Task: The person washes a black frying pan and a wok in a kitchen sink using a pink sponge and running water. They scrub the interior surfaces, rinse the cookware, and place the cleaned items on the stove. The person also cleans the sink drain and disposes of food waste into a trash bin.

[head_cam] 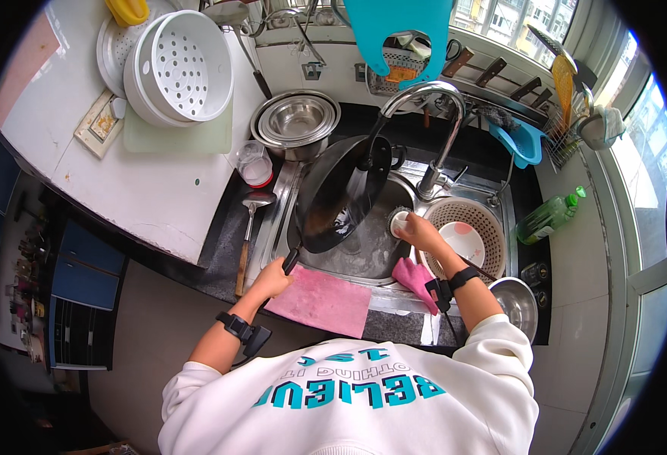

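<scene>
My left hand (pixel 272 280) grips the handle of a black wok (pixel 333 196), which is tilted on its side over the stainless-steel sink (pixel 367 259). Water runs from the curved chrome faucet (pixel 453 108) into the wok. Over the sink's right side, my right hand (pixel 421 232) holds a scrubbing brush with a white grip (pixel 399 223); its dark scrubbing end faces away from my palm. A pink cloth (pixel 322 298) lies across the sink's front edge below the wok. The pink rubber glove (pixel 416 281) rests on the rim under my right forearm.
Left of the sink lie a wooden-handled spatula (pixel 246 244) and a clear cup (pixel 254 165). Nested steel bowls (pixel 296 119) stand behind. At right are a beige colander (pixel 495 233) holding a white bowl (pixel 463 242), a steel basin (pixel 518 310) and a green soap bottle (pixel 546 219).
</scene>
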`<state>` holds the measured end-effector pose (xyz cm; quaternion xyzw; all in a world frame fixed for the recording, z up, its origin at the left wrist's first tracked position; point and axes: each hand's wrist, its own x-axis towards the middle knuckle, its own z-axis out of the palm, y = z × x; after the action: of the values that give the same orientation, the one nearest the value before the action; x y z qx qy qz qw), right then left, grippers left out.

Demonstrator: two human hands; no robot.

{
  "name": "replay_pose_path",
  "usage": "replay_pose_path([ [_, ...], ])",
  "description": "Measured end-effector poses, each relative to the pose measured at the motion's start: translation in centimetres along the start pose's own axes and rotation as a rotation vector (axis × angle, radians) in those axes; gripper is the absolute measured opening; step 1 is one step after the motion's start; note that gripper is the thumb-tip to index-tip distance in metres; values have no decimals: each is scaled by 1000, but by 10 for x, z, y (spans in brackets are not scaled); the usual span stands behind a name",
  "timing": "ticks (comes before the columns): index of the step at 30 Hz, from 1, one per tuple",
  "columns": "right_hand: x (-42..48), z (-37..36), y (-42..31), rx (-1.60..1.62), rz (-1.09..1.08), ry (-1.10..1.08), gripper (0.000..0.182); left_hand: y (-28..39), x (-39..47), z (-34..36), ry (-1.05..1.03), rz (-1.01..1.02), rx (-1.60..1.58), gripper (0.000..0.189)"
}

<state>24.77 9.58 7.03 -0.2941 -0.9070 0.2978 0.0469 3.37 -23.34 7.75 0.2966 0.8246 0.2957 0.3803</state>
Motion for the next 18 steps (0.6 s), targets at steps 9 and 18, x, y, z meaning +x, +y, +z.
replay_pose_path([
  [9,0,-42,-44,1103,-15,-54,19,9,-15,26,-357,-272,-673,21],
  [18,6,-63,-38,977,-76,0,18,-23,-15,62,-823,-469,-1203,21],
])
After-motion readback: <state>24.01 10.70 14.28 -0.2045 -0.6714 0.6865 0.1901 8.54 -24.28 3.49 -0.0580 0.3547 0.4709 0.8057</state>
